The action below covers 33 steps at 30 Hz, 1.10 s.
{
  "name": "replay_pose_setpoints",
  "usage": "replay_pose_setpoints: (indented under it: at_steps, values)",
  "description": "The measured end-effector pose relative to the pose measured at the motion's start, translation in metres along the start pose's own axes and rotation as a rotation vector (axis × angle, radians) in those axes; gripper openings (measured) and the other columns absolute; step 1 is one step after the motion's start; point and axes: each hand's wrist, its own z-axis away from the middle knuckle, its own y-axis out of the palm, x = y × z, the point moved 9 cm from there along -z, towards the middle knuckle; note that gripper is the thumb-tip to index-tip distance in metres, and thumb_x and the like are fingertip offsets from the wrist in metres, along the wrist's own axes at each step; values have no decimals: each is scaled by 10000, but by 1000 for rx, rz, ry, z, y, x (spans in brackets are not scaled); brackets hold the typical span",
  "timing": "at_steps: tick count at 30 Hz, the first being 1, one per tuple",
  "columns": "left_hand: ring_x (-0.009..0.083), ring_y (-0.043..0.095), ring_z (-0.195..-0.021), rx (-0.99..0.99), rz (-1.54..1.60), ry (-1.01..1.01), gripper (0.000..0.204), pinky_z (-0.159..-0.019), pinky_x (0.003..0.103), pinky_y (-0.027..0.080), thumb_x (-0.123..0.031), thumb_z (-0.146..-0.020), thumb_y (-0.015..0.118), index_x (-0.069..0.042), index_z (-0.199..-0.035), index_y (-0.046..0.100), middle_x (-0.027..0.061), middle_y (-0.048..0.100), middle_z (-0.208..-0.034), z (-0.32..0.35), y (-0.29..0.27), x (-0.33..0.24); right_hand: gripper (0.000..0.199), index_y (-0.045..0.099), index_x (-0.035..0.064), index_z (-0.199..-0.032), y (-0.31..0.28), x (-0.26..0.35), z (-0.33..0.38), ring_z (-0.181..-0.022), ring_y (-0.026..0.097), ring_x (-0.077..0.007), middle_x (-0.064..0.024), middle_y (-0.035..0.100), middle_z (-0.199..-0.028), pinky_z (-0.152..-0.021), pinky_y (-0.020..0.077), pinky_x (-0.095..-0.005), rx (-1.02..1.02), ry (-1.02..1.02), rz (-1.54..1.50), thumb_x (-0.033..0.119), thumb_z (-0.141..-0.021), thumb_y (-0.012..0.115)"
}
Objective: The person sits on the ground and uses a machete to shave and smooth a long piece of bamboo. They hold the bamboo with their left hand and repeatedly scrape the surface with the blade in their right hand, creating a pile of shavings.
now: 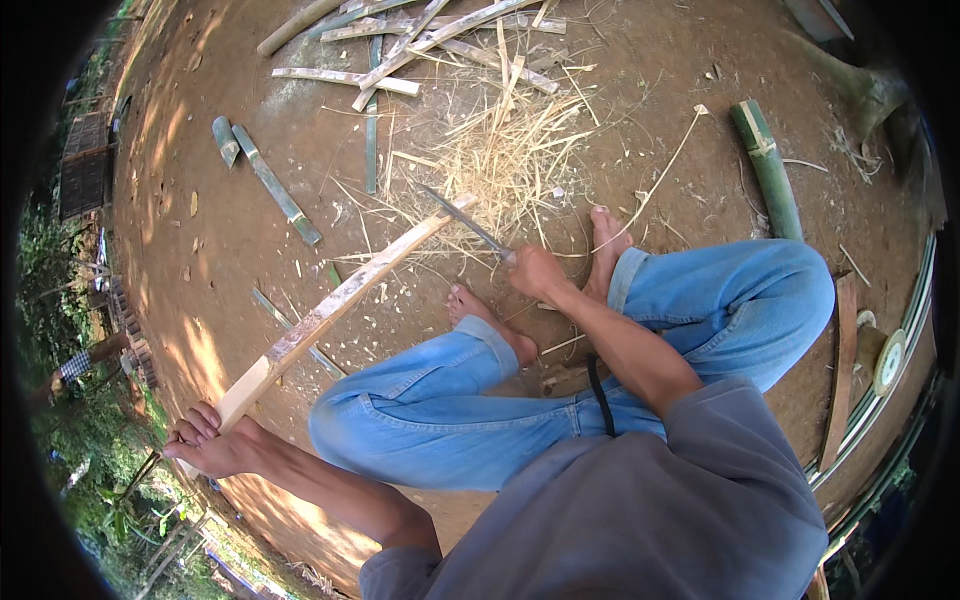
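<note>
1. Two bare feet rest on the brown dirt ground [230, 250], and the person sits there with legs crossed in blue jeans [450, 400].
2. A heap of dry yellow shavings [500, 150] lies in front of the feet. Past it, pale split sticks [420, 45] are piled up.
3. A thick green bamboo piece [768, 165] lies to the right, well apart from the hands. Thinner green strips [275, 185] lie to the left.
4. The long pale bamboo slat [335, 305] is the thing being worked. It runs from the left hand up to the shavings, tilted off the ground.
5. The left hand [215, 445] holds the near end of the slat. Its fingers are curled tight around the wood.
6. The right hand [537, 272] is closed in a fist on the handle of a knife [465, 222]. The blade points to the far end of the slat and looks to meet it near the tip.
7. I think the step now is shaving the slat thin at its far end.
8. The next cut would need the left hand to keep the slat steady, and the blade to slide away from the body and stay clear of the toes.
</note>
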Motion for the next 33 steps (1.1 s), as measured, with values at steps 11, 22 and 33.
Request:
replay_pose_setpoints:
  at_steps: [11, 22, 33]
  values:
    - [109, 314, -471, -80, -120, 23, 391, -425, 234, 319, -394, -1031, 430, -94, -780, 426, -21, 296, -582, -13, 12, 4, 247, 649, -15, -945, 23, 11, 1, -825, 649, -450, -288, 655, -839, -746, 510, -499, 7, -76, -49, 207, -871, 571]
    - [101, 339, -459, 130, 78, -48, 399, -438, 245, 333, -405, -1037, 396, -118, -767, 463, -20, 327, -558, -33, -6, 15, 251, 663, -23, -924, 15, 61, 12, -791, 656, -445, -293, 652, -813, -749, 515, -502, 1, -197, 13, 201, -846, 579]
    - [119, 321, -453, 64, 24, -82, 403, -420, 261, 327, -413, -1037, 390, -106, -777, 427, -16, 317, -560, -38, 7, 18, 255, 642, -1, -993, 23, 13, -11, -889, 649, -442, -275, 664, -900, -794, 507, -518, -10, -41, -66, 204, -849, 591]
